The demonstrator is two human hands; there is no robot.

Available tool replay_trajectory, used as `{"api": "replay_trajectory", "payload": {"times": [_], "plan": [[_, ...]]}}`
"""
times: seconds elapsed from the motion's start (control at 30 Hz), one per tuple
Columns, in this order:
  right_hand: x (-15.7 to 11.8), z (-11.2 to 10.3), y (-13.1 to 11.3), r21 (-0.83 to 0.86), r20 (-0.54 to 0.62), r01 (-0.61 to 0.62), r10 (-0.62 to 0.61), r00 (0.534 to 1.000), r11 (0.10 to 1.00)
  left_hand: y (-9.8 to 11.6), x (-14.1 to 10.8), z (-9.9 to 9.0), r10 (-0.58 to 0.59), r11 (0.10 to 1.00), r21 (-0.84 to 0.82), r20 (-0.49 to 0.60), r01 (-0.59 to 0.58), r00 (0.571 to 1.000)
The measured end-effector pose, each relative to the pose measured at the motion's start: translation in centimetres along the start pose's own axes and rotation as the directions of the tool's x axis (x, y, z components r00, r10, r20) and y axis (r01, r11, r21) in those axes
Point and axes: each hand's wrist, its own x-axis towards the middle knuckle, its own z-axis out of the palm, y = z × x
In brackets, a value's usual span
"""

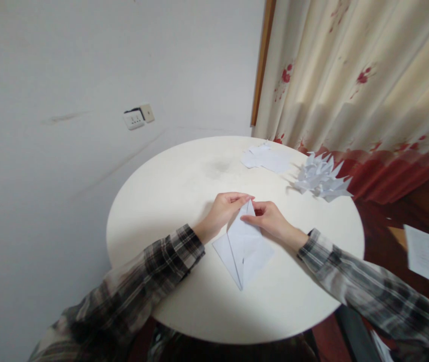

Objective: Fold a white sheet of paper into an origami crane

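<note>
Head view: left hand (220, 210) and right hand (274, 218) pinch the folded paper (245, 241) near its tip; align edges (the bench (150, 201) supports it). Press creases evenly.

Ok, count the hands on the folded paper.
2: the left hand at the far tip of the folded paper, and the right hand on its right edge, near that tip.

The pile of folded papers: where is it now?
In the head view, the pile is on the table near its right edge, beside the flat papers, before the curtain.
</note>
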Motion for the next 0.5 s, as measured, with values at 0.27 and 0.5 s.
{"api": "replay_trajectory", "payload": {"times": [0.27, 0.5], "plan": [[0.2, -0.2, 0.0, 0.075, -0.077, -0.103, 0.108, 0.991, 0.992, -0.4, 1.0, -0.9, 0.003, 0.982, 0.186, -0.023, 0.002, 1.000], [0.2, -0.2, -0.3, 0.113, -0.091, -0.118, 0.129, 0.987, 0.987, -0.8, 1.3, -1.1, 0.051, 0.973, 0.230, -0.063, -0.035, 0.997]]}}
